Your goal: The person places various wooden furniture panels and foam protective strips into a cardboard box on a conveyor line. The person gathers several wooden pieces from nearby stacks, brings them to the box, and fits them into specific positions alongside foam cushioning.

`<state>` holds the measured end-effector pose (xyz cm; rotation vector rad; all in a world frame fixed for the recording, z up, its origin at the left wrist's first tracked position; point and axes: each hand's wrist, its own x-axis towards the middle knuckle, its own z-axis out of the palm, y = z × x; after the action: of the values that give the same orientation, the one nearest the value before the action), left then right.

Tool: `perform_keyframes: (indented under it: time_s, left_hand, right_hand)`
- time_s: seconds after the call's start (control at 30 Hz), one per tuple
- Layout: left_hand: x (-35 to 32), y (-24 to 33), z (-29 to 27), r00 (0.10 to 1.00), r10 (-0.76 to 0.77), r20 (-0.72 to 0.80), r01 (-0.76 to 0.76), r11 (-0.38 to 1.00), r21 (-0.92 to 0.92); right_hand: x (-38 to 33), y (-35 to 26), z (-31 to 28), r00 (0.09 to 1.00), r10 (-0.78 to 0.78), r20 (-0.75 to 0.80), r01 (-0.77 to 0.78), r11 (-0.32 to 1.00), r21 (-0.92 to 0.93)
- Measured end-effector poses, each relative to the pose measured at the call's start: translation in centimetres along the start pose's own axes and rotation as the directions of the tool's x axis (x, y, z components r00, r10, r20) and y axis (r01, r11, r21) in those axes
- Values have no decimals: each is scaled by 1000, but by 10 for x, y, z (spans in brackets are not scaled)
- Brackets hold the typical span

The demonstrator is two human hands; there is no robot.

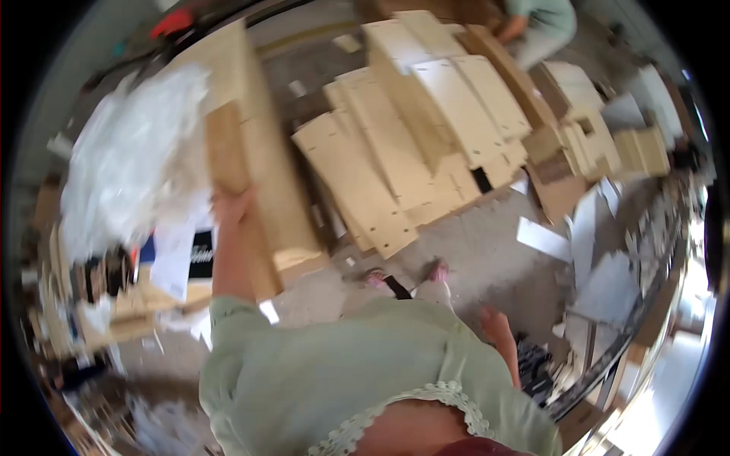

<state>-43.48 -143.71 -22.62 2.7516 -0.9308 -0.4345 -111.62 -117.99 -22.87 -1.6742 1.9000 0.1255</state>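
Note:
My left hand [230,205] reaches forward to a long brown strip, wood or cardboard [228,144]. Its fingers wrap over the strip's edge, somewhat blurred. The strip lies along the side of a large pale wooden panel or box [277,167]. Crumpled clear plastic wrap [137,152] is heaped just left of this hand. Down by my right side hangs my right hand [496,325], apart from any object. Its fingers are small and smeared, so their pose is unclear.
Pale pre-drilled boards [365,167] lie stacked ahead, beside brown cardboard [509,76]. Another person [544,30] crouches at the far right. White sheets [544,238] and scraps litter the floor on the right. White paper [173,262] lies over boards at left.

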Motion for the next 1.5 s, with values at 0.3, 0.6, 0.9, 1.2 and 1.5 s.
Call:
perform_keyframes:
  time_s: [0.3,0.6,0.9,1.2,1.5]
  left_hand:
    - [-39,33,-5,997,-36,-67,17,961,-275]
    - [-335,154,-14,963,-113,244,263,580,-771]
    - [-458,229,58,774,-227,591,583,619,-526]
    - [-514,191,55,685,-334,647,575,794,-198]
    - [-538,18,47,715,-394,577,698,446,-560]
  right_hand:
    - [224,53,-191,993,-69,96,54,988,148]
    - [613,75,-377,615,-314,-723,-20,911,-412]
    - [787,133,-391,932,-54,-358,-20,980,-199]
    - [654,68,-418,996,-79,-48,83,534,842]
    - [363,-117,-367,896,-421,141,68,445,893]
